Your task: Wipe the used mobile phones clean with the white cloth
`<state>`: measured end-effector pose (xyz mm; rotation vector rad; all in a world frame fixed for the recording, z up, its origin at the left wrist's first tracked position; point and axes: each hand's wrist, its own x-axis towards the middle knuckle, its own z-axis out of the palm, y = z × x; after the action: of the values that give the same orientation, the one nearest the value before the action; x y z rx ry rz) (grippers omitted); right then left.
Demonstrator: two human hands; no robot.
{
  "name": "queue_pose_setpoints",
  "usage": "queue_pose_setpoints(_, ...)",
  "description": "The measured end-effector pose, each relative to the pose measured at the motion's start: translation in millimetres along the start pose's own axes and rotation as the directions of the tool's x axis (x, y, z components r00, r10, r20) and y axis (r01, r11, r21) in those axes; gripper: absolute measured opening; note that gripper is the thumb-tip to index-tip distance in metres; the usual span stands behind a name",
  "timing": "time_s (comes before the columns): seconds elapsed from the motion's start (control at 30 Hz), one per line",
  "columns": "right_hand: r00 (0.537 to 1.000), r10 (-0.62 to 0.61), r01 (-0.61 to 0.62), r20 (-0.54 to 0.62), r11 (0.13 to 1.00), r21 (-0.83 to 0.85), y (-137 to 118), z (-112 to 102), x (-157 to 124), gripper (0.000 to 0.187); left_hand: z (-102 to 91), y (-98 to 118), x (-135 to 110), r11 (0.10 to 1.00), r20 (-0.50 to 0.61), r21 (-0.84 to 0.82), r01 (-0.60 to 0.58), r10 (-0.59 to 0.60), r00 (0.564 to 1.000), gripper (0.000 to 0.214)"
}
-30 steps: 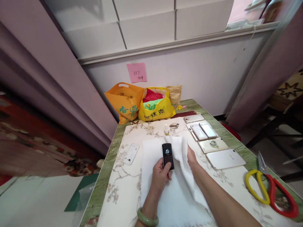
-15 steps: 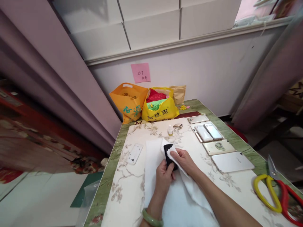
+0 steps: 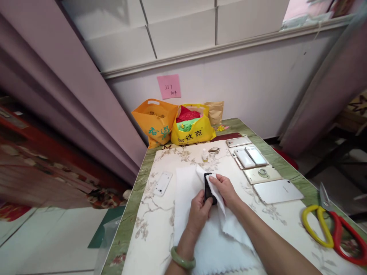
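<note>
A small black phone (image 3: 209,193) is held upright over a white cloth (image 3: 186,187) spread on the table. My left hand (image 3: 198,209) grips its lower part, the thumb lying across the front. My right hand (image 3: 225,188) pinches a folded edge of the cloth against the phone's upper right side. Part of the phone is hidden by the cloth and fingers. To the left of the cloth lies a white phone or case (image 3: 163,184). Beyond the cloth stand a small bottle (image 3: 204,156) and a pair of folded glasses (image 3: 214,151).
Several pale phones lie in a column at the right, the nearest a white phone (image 3: 278,191). Large scissors (image 3: 338,231) with yellow and red handles rest at the right edge. An orange bag (image 3: 156,124) and a stuffed yellow bag (image 3: 195,134) stand at the back by the wall.
The black phone has turned a little more upright and shifted slightly right. My right hand has moved the cloth edge along its right side. The view has shifted slightly.
</note>
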<state>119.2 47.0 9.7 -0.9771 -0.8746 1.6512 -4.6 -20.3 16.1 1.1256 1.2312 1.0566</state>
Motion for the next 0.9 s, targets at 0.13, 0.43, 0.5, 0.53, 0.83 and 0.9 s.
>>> queue_pose_setpoints(0.13,0.996,-0.031,0.032,-0.084,0.999,0.014,5,-2,6,0.04,0.0,4,-2,0.999,0.032,0.039,-0.02,0.018,0.999,0.022)
queue_pose_setpoints(0.43,0.986,0.04,-0.02,0.16,0.992,-0.126,-3,1,-2,0.044,-0.2,-5,-2,0.998,-0.123,-0.056,-0.022,0.015,0.992,0.027)
queue_pose_setpoints(0.5,0.986,0.055,-0.04,0.159,0.994,-0.099,-4,1,-3,0.044,-0.1,-6,-1,0.996,-0.136,-0.085,-0.016,0.005,0.991,0.027)
queue_pose_setpoints(0.53,0.989,0.054,-0.042,0.14,0.995,-0.086,-4,2,-4,0.044,0.1,-6,-1,0.995,-0.133,-0.095,-0.016,0.003,0.991,0.027)
queue_pose_setpoints(0.83,1.0,0.009,-0.009,-0.023,1.0,-0.01,-3,5,-1,0.044,2.1,-1,0,0.977,-0.215,-0.213,-0.016,-0.031,0.976,0.04)
queue_pose_setpoints(0.9,0.996,0.034,-0.033,-0.088,0.999,0.013,-5,3,1,0.048,-0.1,-1,1,0.967,-0.261,-0.251,-0.042,-0.026,0.965,0.039)
